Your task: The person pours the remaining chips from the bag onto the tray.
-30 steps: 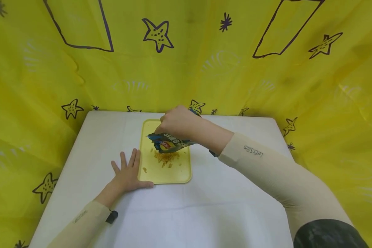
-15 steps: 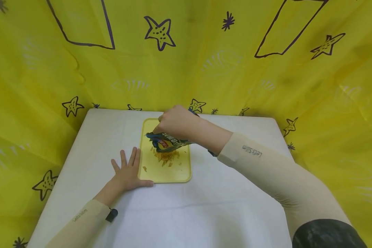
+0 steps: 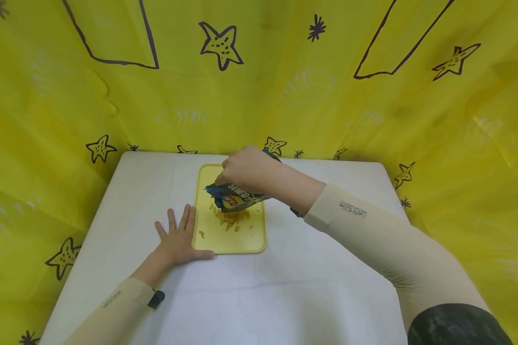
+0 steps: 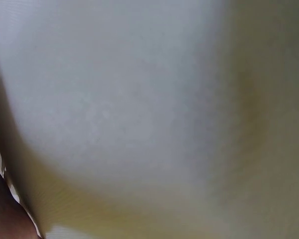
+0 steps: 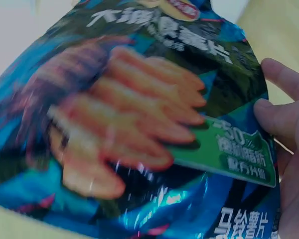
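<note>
A blue and black potato chip bag [image 3: 235, 197] hangs tilted over a pale yellow tray [image 3: 230, 245], gripped at its edge by my right hand [image 3: 249, 167]. Its printed front, with ridged chips pictured on it, fills the right wrist view, where my thumb [image 5: 276, 117] presses on the bag's side. Below the bag lies a small heap of broken chips [image 3: 233, 219], with several crumbs scattered around it. My left hand [image 3: 179, 242] rests spread on the table, forefinger along the tray's left edge and thumb at its near left corner. The left wrist view is mostly blurred cloth.
A white-covered table [image 3: 319, 287] lies under the tray. Behind it and on both sides hangs a yellow curtain [image 3: 259, 86] with drawn starfish. A small black wrist device [image 3: 156, 299] sits on my left sleeve.
The bag shifts slightly left and back again above the heap while my right hand keeps its grip. My left hand stays at the tray's edge.
</note>
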Demonstrator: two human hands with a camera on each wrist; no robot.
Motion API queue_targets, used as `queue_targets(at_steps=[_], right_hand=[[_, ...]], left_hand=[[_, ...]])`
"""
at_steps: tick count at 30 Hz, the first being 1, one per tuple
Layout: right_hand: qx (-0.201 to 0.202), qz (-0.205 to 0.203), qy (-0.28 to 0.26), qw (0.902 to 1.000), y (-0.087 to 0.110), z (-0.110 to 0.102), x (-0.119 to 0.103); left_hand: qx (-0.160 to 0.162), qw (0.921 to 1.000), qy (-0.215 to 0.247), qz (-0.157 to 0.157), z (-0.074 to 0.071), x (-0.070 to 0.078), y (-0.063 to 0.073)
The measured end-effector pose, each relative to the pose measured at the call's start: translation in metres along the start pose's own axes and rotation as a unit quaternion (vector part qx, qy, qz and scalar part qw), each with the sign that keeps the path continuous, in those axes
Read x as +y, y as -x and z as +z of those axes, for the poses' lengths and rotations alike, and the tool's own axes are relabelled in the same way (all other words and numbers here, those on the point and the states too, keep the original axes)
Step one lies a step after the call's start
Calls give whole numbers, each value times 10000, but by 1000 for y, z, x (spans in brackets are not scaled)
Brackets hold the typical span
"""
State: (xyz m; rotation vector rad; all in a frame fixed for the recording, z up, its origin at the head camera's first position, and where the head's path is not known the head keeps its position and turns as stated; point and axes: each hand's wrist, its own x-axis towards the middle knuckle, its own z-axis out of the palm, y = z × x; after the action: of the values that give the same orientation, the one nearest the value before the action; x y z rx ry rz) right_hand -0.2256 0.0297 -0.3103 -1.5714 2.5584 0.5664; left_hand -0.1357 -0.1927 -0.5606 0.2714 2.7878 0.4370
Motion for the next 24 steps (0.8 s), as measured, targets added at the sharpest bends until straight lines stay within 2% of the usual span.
queue_targets(at_steps=[9, 15, 20, 24], right_hand=[[-53, 43, -173, 9998, 3, 3, 4], [-23, 91, -100, 9999, 3, 3, 4], [-61, 62, -119, 9999, 4, 5, 4], [-14, 185, -191, 9996, 7, 2, 6]], left_hand=[[82, 9999, 151, 7, 0, 3, 1], [-15, 9999, 126, -29, -1, 0, 3], [-22, 10000, 94, 15, 2, -1, 2], [-12, 10000, 74, 18, 0, 0, -1]])
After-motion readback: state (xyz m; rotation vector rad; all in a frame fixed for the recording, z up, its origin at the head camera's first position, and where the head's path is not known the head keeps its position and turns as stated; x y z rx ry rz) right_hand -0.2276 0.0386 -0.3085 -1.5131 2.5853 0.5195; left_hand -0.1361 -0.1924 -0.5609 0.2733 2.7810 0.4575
